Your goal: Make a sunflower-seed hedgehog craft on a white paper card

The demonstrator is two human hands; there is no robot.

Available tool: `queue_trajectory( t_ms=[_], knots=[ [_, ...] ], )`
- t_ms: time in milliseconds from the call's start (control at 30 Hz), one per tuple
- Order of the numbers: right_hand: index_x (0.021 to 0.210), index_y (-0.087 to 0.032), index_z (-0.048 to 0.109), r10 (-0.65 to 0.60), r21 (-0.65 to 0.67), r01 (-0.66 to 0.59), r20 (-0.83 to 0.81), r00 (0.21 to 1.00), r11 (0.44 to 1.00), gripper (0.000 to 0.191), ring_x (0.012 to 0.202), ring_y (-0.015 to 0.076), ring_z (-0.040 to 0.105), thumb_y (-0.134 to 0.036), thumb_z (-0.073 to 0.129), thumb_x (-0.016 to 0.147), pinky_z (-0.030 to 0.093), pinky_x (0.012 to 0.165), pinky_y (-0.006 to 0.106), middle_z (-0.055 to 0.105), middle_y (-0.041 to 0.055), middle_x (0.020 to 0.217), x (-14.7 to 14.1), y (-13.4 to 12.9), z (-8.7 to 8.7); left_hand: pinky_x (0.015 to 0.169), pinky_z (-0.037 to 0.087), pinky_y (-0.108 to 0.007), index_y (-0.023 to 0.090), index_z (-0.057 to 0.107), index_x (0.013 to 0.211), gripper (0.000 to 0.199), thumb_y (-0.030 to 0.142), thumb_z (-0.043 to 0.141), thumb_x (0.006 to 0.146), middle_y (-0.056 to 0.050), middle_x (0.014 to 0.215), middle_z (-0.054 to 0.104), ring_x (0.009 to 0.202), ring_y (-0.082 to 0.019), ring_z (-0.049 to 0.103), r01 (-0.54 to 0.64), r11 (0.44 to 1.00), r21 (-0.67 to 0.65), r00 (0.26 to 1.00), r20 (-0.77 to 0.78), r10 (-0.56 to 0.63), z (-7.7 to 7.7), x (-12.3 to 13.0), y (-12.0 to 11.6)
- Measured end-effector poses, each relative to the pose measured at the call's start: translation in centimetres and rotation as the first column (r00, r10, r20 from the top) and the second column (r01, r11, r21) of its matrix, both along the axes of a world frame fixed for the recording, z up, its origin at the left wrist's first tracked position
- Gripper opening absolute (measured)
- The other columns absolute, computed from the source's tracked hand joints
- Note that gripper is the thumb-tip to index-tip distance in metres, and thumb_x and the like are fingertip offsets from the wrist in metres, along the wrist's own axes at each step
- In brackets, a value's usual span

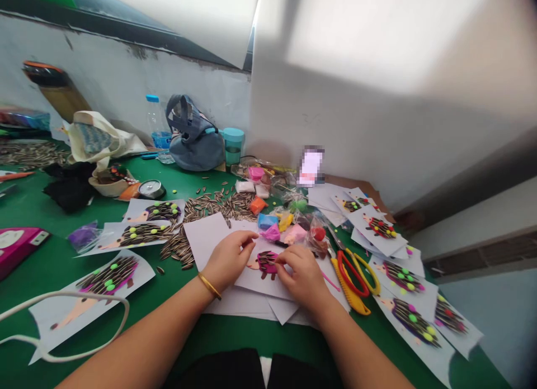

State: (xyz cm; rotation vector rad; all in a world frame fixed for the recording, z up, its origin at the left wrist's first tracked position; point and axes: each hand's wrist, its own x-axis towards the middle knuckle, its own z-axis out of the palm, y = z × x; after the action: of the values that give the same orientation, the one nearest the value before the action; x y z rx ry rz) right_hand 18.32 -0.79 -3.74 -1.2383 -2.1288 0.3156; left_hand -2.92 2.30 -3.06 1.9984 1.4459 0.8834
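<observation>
A white paper (pixel 247 278) in front of me bears a small hedgehog figure with a magenta clay body (pixel 267 261) and striped seeds pressed into it. My left hand (pixel 230 257) hovers at the paper's left side, thumb and fingertips pinched together; whatever they hold is too small to name. At the figure's right edge is my right hand (pixel 300 271), its fingers closed in a pinch by the seeds, and what lies between them is hidden. A pile of striped seeds (pixel 222 203) spreads behind the paper. Bagged coloured clay (pixel 293 233) lies just beyond the figure.
Red and yellow scissors (pixel 352 271) and a yellow cutter (pixel 350 291) lie right of my right hand. Finished hedgehog cards (pixel 413 316) overlap at the right, others (pixel 145 232) at the left. A white cable (pixel 126 316) loops near my left forearm. Behind stand a blue bag (pixel 197 146) and a cup (pixel 233 146).
</observation>
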Motion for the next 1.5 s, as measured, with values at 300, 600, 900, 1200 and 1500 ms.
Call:
queue_trajectory(
  t_ms=[300,600,900,1200,1500],
  knots=[
    [0.079,-0.019,0.066,-0.056,0.045,0.049,0.179,0.982,0.998,0.005,0.082,0.0193,0.055,-0.016,0.066,0.082,0.031,0.074,0.033,0.065,0.0026,0.080,-0.9,-0.2,-0.5,0.090,0.050,-0.037,0.020,0.070,0.108,0.026,0.023,0.050,0.091,-0.006,0.110,0.073,0.102,-0.023,0.066,-0.016,1.000,0.006,0.982,-0.190,0.017,-0.5,-0.3,0.4],
    [0.077,-0.019,0.065,-0.078,0.185,0.012,0.355,0.932,0.983,0.010,0.079,0.0194,0.050,-0.020,0.064,0.087,0.029,0.075,0.035,0.062,0.0033,0.078,-1.5,-0.2,-0.7,0.089,0.050,-0.035,0.021,0.069,0.110,0.028,0.023,0.050,0.090,-0.005,0.111,0.073,0.103,-0.023,0.066,-0.028,0.999,-0.031,0.975,-0.222,0.021,-0.6,-0.3,0.6],
    [0.074,-0.019,0.063,-0.101,0.205,0.012,0.430,0.897,0.979,0.011,0.078,0.0209,0.049,-0.019,0.067,0.085,0.030,0.074,0.036,0.061,0.0034,0.076,-1.9,-0.1,-0.6,0.093,0.049,-0.036,0.021,0.070,0.108,0.029,0.026,0.048,0.089,-0.005,0.111,0.073,0.103,-0.024,0.065,-0.038,0.997,-0.069,0.990,-0.137,0.028,-0.7,-0.5,0.8],
    [0.088,-0.020,0.067,-0.061,0.155,0.022,0.253,0.966,0.988,0.006,0.083,0.0202,0.054,-0.024,0.064,0.089,0.032,0.079,0.035,0.064,0.0037,0.084,-0.8,-0.6,0.1,0.073,0.049,-0.029,0.020,0.069,0.092,0.025,0.037,0.053,0.083,-0.003,0.087,0.072,0.080,-0.020,0.066,-0.242,0.964,-0.115,0.970,0.014,0.245,1.5,-4.8,3.1],
    [0.088,-0.020,0.068,-0.073,0.134,0.054,0.143,0.987,0.989,0.014,0.085,0.0200,0.056,-0.022,0.055,0.093,0.033,0.079,0.034,0.065,0.0046,0.085,0.1,-0.5,0.6,0.076,0.042,-0.034,0.023,0.070,0.071,0.010,0.033,0.072,0.071,-0.006,0.089,0.067,0.091,-0.027,0.061,-0.030,0.988,-0.149,0.812,-0.581,-0.063,2.1,-4.9,2.2]
  ],
)
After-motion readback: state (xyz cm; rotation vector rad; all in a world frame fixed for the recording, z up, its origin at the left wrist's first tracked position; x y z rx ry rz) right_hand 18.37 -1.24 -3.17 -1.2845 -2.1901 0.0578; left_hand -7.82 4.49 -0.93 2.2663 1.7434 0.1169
